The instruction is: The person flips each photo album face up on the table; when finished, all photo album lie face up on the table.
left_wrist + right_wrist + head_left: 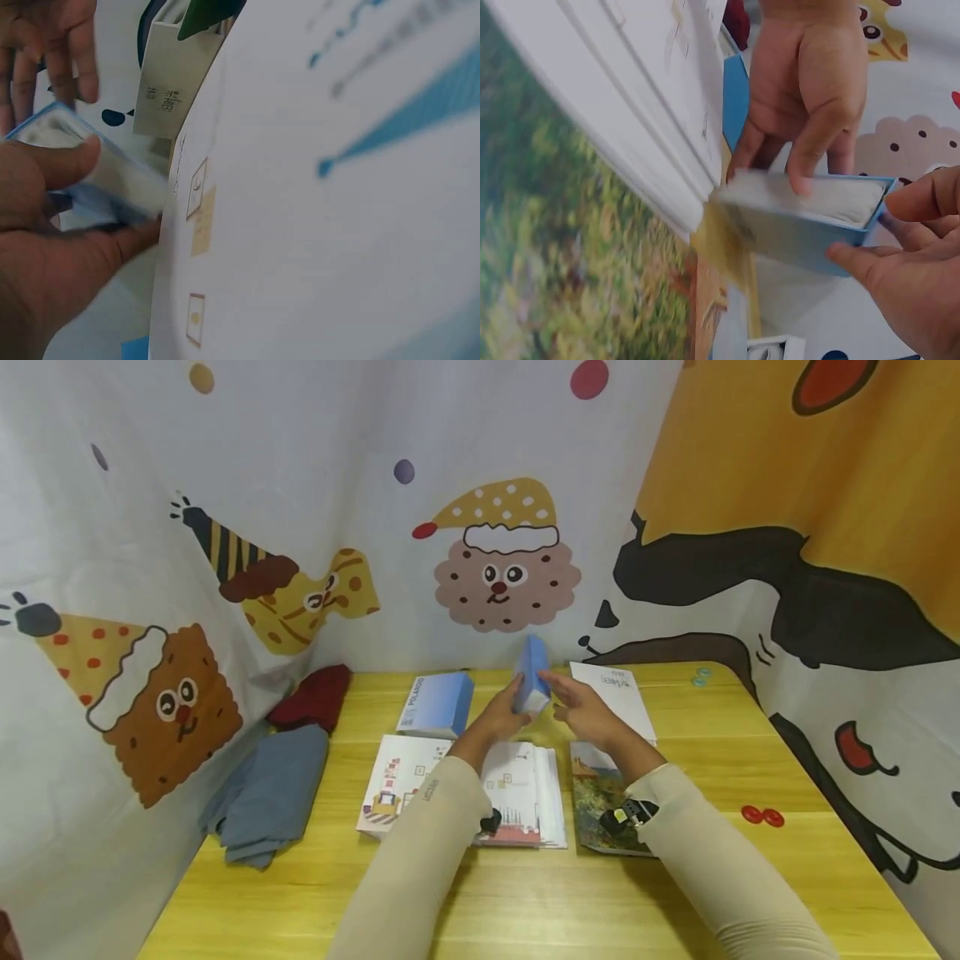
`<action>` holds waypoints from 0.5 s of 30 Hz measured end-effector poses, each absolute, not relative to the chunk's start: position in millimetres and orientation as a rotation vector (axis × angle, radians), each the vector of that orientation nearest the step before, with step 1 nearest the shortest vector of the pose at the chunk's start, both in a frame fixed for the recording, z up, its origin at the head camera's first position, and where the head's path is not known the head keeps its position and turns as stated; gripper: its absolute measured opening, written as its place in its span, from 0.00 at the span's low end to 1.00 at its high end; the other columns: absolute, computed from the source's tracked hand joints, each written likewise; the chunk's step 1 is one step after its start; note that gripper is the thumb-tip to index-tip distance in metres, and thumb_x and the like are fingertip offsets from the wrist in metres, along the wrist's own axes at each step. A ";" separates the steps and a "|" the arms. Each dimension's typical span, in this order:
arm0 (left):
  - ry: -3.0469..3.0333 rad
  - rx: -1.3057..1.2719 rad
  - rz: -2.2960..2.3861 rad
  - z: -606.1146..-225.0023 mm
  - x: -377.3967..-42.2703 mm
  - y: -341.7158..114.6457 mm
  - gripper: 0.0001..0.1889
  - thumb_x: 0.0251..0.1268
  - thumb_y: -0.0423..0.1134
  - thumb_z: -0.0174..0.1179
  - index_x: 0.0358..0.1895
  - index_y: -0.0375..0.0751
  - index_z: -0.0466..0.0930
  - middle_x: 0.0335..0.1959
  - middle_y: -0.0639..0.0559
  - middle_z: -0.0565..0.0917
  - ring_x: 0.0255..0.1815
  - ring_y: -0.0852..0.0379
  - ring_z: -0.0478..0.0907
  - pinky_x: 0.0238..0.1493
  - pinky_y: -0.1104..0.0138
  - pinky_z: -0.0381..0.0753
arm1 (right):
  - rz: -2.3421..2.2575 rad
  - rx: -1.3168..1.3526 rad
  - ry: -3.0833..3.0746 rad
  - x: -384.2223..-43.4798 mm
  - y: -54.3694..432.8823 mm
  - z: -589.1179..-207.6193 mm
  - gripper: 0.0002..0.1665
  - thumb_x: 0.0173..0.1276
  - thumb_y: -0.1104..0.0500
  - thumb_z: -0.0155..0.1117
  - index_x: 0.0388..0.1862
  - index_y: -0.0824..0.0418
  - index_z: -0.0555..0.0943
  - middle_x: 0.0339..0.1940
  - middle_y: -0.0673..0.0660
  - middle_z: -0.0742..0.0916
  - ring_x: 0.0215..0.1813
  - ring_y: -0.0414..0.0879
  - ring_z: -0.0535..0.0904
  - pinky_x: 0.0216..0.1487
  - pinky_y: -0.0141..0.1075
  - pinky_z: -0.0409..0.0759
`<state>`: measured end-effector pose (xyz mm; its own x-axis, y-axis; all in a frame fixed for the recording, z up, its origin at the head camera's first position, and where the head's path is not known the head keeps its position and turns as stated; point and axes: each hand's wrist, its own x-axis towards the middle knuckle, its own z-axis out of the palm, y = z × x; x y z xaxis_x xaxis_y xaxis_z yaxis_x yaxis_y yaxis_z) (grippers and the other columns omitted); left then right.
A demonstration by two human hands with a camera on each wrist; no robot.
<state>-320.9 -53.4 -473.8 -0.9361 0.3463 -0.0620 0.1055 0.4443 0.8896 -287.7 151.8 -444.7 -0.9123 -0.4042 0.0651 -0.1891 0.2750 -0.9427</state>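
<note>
My left hand (495,718) grips a small light-blue box (534,672) above the back middle of the table, thumb on one side. The box is tilted, and its pale inside (847,202) shows at one face in the right wrist view. Beside its right side is my right hand (588,714), fingers loosely extended, fingertips at or close to the box. Whether they press on it I cannot tell. Below the hands lie white printed books (397,777) and a book with a painted landscape cover (600,827).
Left of the hands lies another blue box (435,702) with dark lettering. Grey folded cloth (273,793) and dark red cloth (315,697) lie at the left edge. A white book (618,697), teal rings (701,677) and red round pieces (762,815) lie rightward. A printed curtain (375,635) hangs behind.
</note>
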 end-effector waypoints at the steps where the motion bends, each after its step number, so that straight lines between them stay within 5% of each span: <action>1: 2.417 0.387 1.544 -474.0 -320.7 -53.7 0.49 0.79 0.32 0.64 0.92 0.52 0.42 0.90 0.38 0.59 0.88 0.32 0.61 0.86 0.43 0.65 | -1.706 -0.574 2.351 -287.9 150.3 -445.0 0.45 0.79 0.76 0.45 0.92 0.59 0.56 0.93 0.63 0.56 0.93 0.68 0.47 0.86 0.70 0.58; 8: 2.302 0.384 1.763 -475.1 -319.9 -62.3 0.57 0.74 0.28 0.69 0.92 0.64 0.39 0.89 0.39 0.60 0.85 0.31 0.66 0.81 0.42 0.73 | -1.768 -0.655 2.290 -292.4 139.3 -453.4 0.44 0.79 0.77 0.45 0.91 0.64 0.52 0.93 0.67 0.55 0.92 0.68 0.48 0.85 0.70 0.57; 15: 2.562 0.226 1.606 -468.2 -319.9 -77.5 0.53 0.72 0.39 0.74 0.92 0.49 0.47 0.91 0.40 0.56 0.90 0.36 0.56 0.90 0.45 0.58 | -1.588 -0.518 2.321 -300.6 138.3 -467.9 0.40 0.85 0.70 0.48 0.91 0.65 0.51 0.93 0.68 0.54 0.91 0.71 0.53 0.86 0.66 0.60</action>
<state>-319.9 -77.5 -468.2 -0.9830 0.1830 -0.0133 0.0677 0.4296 0.9005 -300.6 138.3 -467.9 -0.8962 -0.4427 -0.0287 -0.1335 0.3309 -0.9342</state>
